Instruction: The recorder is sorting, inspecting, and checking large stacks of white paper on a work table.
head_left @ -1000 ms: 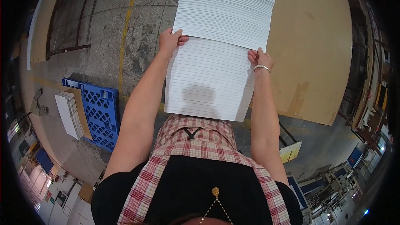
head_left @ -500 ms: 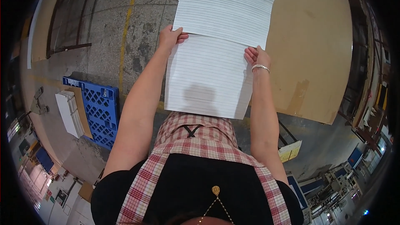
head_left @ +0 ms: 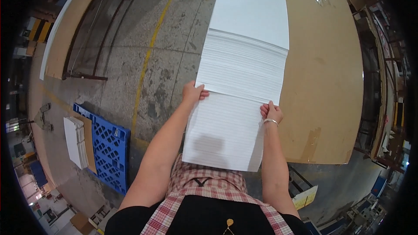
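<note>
A long run of white sheets (head_left: 244,63) lies down the middle of my view, along the left edge of a brown worktop (head_left: 320,87). Its far part is smooth and plain, its middle shows many thin edges packed closely in steps, and its near part, crossed by fine lines, reaches the wearer's apron (head_left: 209,180). I see the left hand (head_left: 193,93) at the sheets' left edge and the right hand (head_left: 272,112) at their right edge, both where the stepped middle meets the near part. The fingers of each hand pinch the paper there; I cannot tell how many sheets they hold. A pale bracelet (head_left: 271,121) circles the right wrist. The apron is red and cream checked, over a black top (head_left: 198,215). To the left, grey floor (head_left: 167,30) carries a yellow line (head_left: 149,54); nearer, a blue lattice pallet (head_left: 109,152) has white boards (head_left: 75,142) stacked at its left side.
</note>
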Motion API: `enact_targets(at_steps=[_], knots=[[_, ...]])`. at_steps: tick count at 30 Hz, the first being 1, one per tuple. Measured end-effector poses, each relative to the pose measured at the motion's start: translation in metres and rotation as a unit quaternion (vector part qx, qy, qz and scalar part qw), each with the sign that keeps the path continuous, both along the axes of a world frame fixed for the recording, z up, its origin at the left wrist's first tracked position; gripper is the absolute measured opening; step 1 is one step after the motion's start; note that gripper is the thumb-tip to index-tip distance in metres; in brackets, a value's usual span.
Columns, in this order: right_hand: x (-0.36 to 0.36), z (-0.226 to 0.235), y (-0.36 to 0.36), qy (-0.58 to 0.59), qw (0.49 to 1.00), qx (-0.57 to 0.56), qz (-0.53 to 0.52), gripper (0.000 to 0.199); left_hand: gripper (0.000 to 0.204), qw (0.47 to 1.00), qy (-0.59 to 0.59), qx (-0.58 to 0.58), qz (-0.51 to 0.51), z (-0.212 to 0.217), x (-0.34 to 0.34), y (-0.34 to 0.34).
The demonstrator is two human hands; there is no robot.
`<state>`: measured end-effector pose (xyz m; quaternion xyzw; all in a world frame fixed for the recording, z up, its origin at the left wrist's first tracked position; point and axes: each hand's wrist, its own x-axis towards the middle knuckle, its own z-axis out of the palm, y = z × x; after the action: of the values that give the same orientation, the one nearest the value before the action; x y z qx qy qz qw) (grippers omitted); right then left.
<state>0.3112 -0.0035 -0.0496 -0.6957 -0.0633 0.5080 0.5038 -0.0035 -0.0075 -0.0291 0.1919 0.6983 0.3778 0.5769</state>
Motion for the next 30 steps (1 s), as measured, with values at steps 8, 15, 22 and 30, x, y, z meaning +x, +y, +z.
enact_targets(at_steps=[8, 15, 22, 30], knots=[[0.050, -0.032, 0.017, -0.039, 0.993, -0.048, 0.101, 0.028, 0.022, 0.993, -0.073, 0.017, -0.093, -0.010, -0.005, 0.008], [0.017, -0.018, 0.025, -0.144, 0.989, 0.017, -0.025, 0.021, 0.028, 0.950, -0.226, -0.043, -0.212, 0.018, -0.030, 0.029], [-0.004, 0.003, 0.004, -0.130, 0.990, -0.012, -0.053, 0.019, 0.028, 0.929, -0.267, -0.100, -0.234, 0.013, -0.042, 0.037], [-0.148, 0.018, -0.051, -0.028, 0.986, 0.096, -0.132, 0.022, 0.023, 0.928, -0.205, -0.112, -0.290, 0.033, -0.046, 0.054]])
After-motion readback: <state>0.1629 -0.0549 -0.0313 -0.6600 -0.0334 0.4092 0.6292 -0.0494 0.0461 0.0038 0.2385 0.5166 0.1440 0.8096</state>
